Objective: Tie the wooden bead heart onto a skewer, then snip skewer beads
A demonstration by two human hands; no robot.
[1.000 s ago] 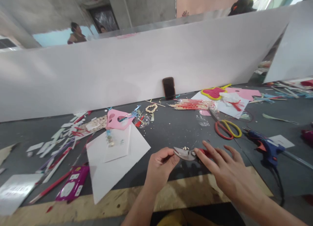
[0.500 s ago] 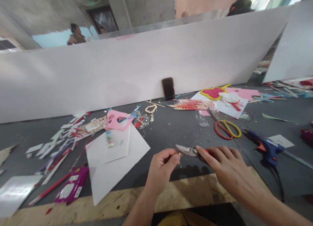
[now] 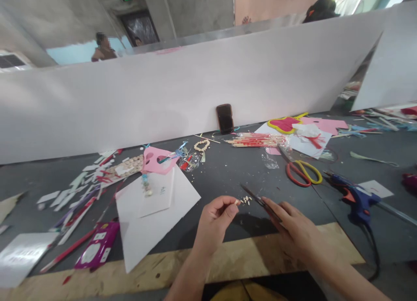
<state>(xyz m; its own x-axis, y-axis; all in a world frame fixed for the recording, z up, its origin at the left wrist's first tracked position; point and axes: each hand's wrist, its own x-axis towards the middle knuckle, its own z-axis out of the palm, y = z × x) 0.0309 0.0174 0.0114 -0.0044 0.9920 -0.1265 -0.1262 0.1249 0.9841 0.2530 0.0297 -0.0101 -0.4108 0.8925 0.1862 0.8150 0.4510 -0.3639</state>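
My left hand (image 3: 215,220) pinches a tiny pale bead piece (image 3: 236,202) between thumb and forefinger. My right hand (image 3: 295,227) grips a pair of metal-bladed snips (image 3: 257,199), now seen edge-on with the blades pointing up and left; the handles are hidden by my fingers. Just between the two hands, a small cluster of pale bead bits (image 3: 246,200) lies on the grey tabletop (image 3: 224,179). A white paper sheet (image 3: 153,223) lies left of my left hand.
Red-and-yellow scissors (image 3: 301,174) and a blue glue gun (image 3: 358,201) lie to the right. Farther back are a pink cutout (image 3: 156,160), a stick bundle (image 3: 257,139), and a phone (image 3: 225,118) leaning on a white partition (image 3: 163,101). Paper scraps litter the left.
My right hand has rotated the snips from flat to edge-on and drawn back slightly to the right. Pale bead bits now show on the table between my hands.
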